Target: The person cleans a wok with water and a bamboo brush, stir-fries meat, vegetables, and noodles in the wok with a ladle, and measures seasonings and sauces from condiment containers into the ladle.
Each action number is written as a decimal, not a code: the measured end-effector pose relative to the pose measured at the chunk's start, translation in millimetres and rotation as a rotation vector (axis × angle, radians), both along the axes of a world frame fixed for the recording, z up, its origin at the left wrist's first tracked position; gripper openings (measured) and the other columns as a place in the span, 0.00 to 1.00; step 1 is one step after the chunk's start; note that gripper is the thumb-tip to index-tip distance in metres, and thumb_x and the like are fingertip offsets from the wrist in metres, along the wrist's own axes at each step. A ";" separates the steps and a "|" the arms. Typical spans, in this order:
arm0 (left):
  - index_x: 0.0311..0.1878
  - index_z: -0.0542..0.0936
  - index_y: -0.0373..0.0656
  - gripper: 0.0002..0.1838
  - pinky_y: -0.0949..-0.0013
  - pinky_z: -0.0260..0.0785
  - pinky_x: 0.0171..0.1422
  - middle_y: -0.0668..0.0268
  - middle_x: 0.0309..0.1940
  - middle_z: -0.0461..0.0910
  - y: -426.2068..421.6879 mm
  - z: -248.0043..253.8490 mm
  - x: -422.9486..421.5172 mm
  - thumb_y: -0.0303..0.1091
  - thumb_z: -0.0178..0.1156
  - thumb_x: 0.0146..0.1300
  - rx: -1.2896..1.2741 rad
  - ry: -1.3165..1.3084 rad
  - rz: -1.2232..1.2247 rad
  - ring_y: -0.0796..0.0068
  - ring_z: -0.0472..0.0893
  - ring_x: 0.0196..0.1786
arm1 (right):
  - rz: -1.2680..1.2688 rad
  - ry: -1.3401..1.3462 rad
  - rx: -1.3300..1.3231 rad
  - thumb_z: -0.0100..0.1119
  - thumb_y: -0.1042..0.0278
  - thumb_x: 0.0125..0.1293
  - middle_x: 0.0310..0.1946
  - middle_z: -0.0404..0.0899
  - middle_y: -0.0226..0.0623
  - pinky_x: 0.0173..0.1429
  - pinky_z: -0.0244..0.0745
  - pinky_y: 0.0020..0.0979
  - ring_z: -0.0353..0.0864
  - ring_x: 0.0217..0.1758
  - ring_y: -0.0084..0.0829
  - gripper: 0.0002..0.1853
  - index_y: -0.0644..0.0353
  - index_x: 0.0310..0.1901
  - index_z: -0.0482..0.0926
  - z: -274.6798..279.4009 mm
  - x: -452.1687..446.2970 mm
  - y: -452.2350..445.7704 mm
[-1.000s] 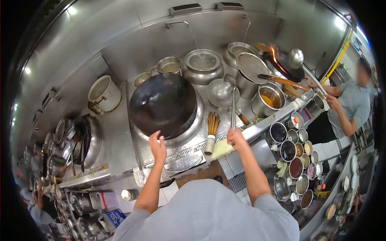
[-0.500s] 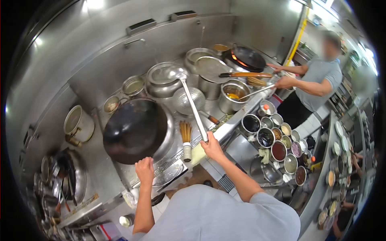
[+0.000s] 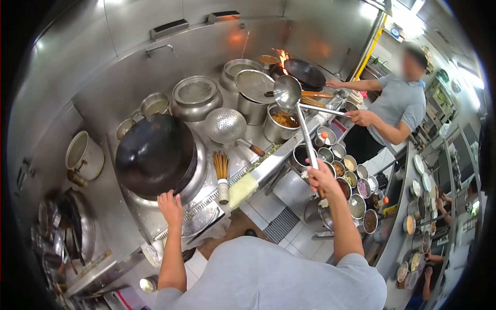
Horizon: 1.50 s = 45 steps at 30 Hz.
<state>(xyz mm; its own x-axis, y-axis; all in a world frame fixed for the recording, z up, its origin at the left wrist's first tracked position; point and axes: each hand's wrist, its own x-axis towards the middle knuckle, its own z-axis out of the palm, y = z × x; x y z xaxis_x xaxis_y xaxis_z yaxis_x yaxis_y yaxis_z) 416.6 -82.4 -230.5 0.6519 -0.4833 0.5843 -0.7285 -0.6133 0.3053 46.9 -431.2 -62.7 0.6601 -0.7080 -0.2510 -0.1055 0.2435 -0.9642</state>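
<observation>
The right hand [image 3: 323, 178] grips a ladle [image 3: 306, 135] by its handle, bowl raised near a pot [image 3: 276, 133]. At the stove [image 3: 114, 194], the left hand [image 3: 171, 208], fingers loosely extended, meets the wok's [image 3: 154, 155] near rim, perhaps touching it.

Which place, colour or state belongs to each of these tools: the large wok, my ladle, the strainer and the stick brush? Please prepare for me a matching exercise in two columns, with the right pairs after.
Column one
1) large wok
2) ladle
3) strainer
4) stick brush

Column two
a) pierced with many small holes
b) next to the pale yellow cloth
c) dark, close to the left hand's fingertips
d) gripped in the right hand

Right pairs: 1-c, 2-d, 3-a, 4-b
</observation>
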 end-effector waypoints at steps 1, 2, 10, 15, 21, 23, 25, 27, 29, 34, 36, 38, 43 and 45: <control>0.50 0.77 0.38 0.17 0.47 0.60 0.65 0.54 0.43 0.74 -0.3 -3.1 -1.2 0.36 0.62 0.60 0.015 0.055 0.045 0.49 0.72 0.53 | -0.005 0.000 0.004 0.57 0.69 0.68 0.23 0.66 0.26 0.14 0.64 0.23 0.61 0.14 0.16 0.20 0.60 0.58 0.65 9.3 -6.3 -2.4; 0.50 0.77 0.38 0.17 0.47 0.60 0.65 0.54 0.43 0.74 0.2 -6.9 -5.8 0.36 0.62 0.60 0.013 0.065 0.055 0.49 0.72 0.53 | 0.005 -0.014 0.050 0.57 0.70 0.68 0.24 0.67 0.27 0.15 0.64 0.23 0.62 0.14 0.16 0.19 0.60 0.58 0.65 11.8 -12.2 -9.4; 0.57 0.74 0.39 0.26 0.49 0.61 0.65 0.52 0.51 0.71 1.5 -5.7 -19.6 0.32 0.67 0.54 0.014 0.133 0.025 0.47 0.67 0.62 | 0.068 0.398 -0.176 0.54 0.73 0.68 0.21 0.66 0.26 0.14 0.63 0.23 0.65 0.15 0.16 0.24 0.63 0.63 0.62 23.8 -1.6 -70.8; 0.59 0.73 0.39 0.28 0.49 0.62 0.65 0.52 0.53 0.71 -1.7 3.8 -6.8 0.31 0.67 0.54 -0.017 0.236 0.028 0.46 0.66 0.64 | 0.043 0.390 -0.226 0.54 0.74 0.67 0.22 0.67 0.29 0.14 0.64 0.25 0.65 0.14 0.19 0.24 0.62 0.64 0.61 13.4 6.7 -75.6; 0.66 0.69 0.41 0.34 0.49 0.56 0.72 0.50 0.63 0.67 1.6 1.8 -12.7 0.29 0.66 0.54 0.049 0.191 0.037 0.45 0.61 0.70 | 0.029 0.231 -0.161 0.55 0.74 0.67 0.24 0.67 0.29 0.14 0.63 0.24 0.65 0.15 0.18 0.30 0.57 0.70 0.57 14.2 -4.0 -59.4; 0.68 0.68 0.42 0.35 0.48 0.54 0.73 0.50 0.66 0.64 4.2 2.5 -17.9 0.30 0.65 0.54 0.043 0.135 0.060 0.45 0.59 0.72 | 0.038 0.222 -0.137 0.55 0.73 0.67 0.25 0.67 0.29 0.15 0.63 0.24 0.65 0.15 0.18 0.31 0.57 0.70 0.57 19.8 -5.9 -60.4; 0.69 0.66 0.42 0.36 0.47 0.50 0.75 0.48 0.69 0.61 7.7 0.4 -21.6 0.29 0.65 0.55 0.013 0.157 0.052 0.44 0.57 0.74 | 0.056 0.274 -0.135 0.56 0.72 0.67 0.25 0.67 0.29 0.14 0.63 0.25 0.65 0.15 0.18 0.31 0.57 0.70 0.57 24.5 -9.2 -60.4; 0.69 0.67 0.42 0.36 0.47 0.51 0.75 0.48 0.68 0.61 8.2 3.1 -19.9 0.29 0.64 0.55 0.006 0.150 0.045 0.44 0.57 0.73 | 0.055 0.321 -0.167 0.56 0.72 0.67 0.25 0.68 0.29 0.14 0.63 0.25 0.65 0.15 0.18 0.31 0.57 0.70 0.57 15.2 -10.7 -67.3; 0.68 0.68 0.42 0.35 0.49 0.51 0.76 0.47 0.66 0.63 9.9 1.3 -18.0 0.26 0.63 0.54 -0.001 0.187 0.041 0.44 0.58 0.73 | 0.073 0.401 -0.212 0.55 0.72 0.67 0.25 0.68 0.30 0.14 0.63 0.26 0.66 0.15 0.19 0.29 0.58 0.69 0.58 2.9 -4.5 -77.5; 0.67 0.69 0.41 0.35 0.48 0.54 0.74 0.48 0.64 0.64 9.1 -9.5 -23.4 0.23 0.62 0.51 -0.012 0.140 0.030 0.43 0.59 0.72 | 0.057 0.588 -0.472 0.55 0.70 0.67 0.23 0.68 0.30 0.15 0.64 0.29 0.67 0.15 0.22 0.25 0.60 0.64 0.62 -40.3 30.3 -126.9; 0.67 0.69 0.41 0.36 0.48 0.55 0.74 0.48 0.64 0.64 9.5 -11.8 -23.1 0.21 0.61 0.49 0.006 0.144 0.032 0.43 0.59 0.72 | 0.045 0.636 -0.301 0.56 0.68 0.67 0.23 0.69 0.30 0.16 0.65 0.28 0.67 0.16 0.22 0.19 0.60 0.58 0.66 -42.0 47.5 -141.2; 0.67 0.68 0.41 0.38 0.48 0.55 0.73 0.48 0.64 0.64 9.5 -9.9 -29.8 0.20 0.60 0.47 0.003 0.166 0.033 0.43 0.59 0.72 | 0.076 0.466 0.022 0.53 0.69 0.69 0.24 0.70 0.30 0.17 0.62 0.25 0.67 0.16 0.20 0.07 0.59 0.44 0.67 -49.5 53.3 -176.1; 0.69 0.67 0.41 0.39 0.49 0.55 0.74 0.47 0.65 0.64 7.2 2.6 -26.2 0.19 0.60 0.47 0.000 0.159 0.010 0.42 0.58 0.73 | -0.078 -0.030 0.547 0.50 0.69 0.71 0.24 0.70 0.29 0.16 0.57 0.23 0.64 0.15 0.16 0.05 0.54 0.36 0.66 -43.1 39.2 -155.5; 0.70 0.66 0.42 0.40 0.49 0.54 0.75 0.47 0.67 0.62 7.8 -2.0 -23.5 0.20 0.60 0.47 0.009 0.188 -0.006 0.41 0.57 0.73 | -0.113 -0.097 0.472 0.47 0.67 0.72 0.23 0.68 0.25 0.16 0.55 0.20 0.61 0.14 0.13 0.07 0.54 0.36 0.63 -27.6 35.3 -125.8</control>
